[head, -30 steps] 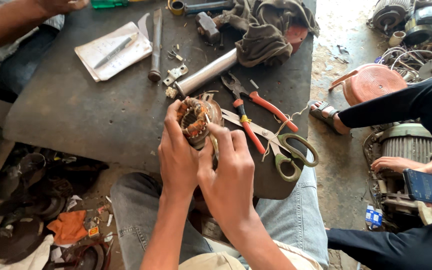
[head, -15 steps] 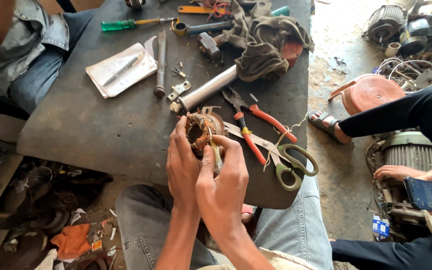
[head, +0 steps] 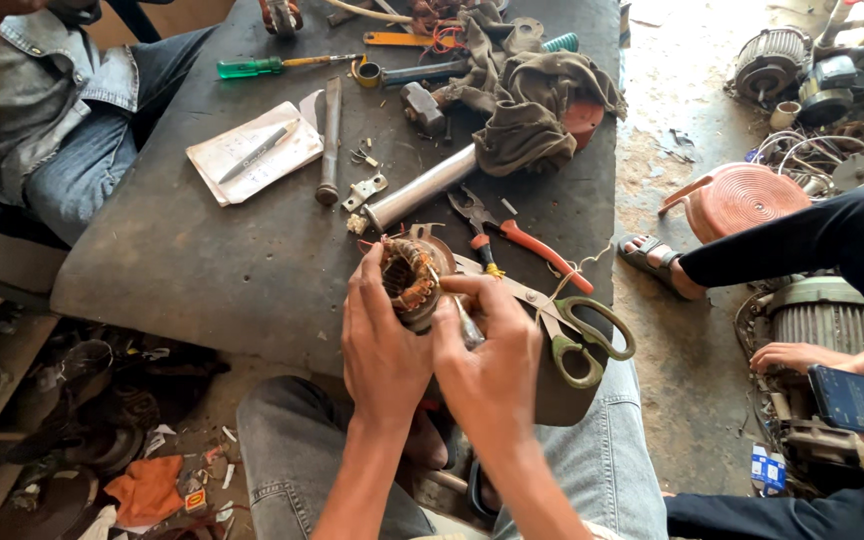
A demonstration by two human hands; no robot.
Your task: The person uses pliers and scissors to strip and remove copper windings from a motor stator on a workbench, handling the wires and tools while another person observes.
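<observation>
The left hand (head: 384, 345) wraps its fingers (head: 370, 275) around a small motor stator (head: 408, 283), held just above the near edge of the dark workbench (head: 202, 260). The right hand (head: 487, 360) pinches a slim metal tool (head: 466, 322) whose tip seems to sit at the stator's rim; exactly where it touches is hidden.

As a judgement, the tip could slip on the rounded winding and nick the copper wire, or jab the gripping fingers, because the stator is steadied only by hand in the air.

The stator is a short steel ring packed with glossy, reddish-brown coils, lumpy and tightly bound. Just beside it on the worn, scuffed bench lie green-handled scissors (head: 577, 335), orange-handled pliers (head: 512, 232) and a smooth silvery metal tube (head: 422, 187). Farther off sit a crumpled grey-brown rag (head: 532, 105), a green-handled screwdriver (head: 272, 66) and a creased paper booklet (head: 252, 152). A round orange stool (head: 742, 197) stands on the floor to the right.
</observation>
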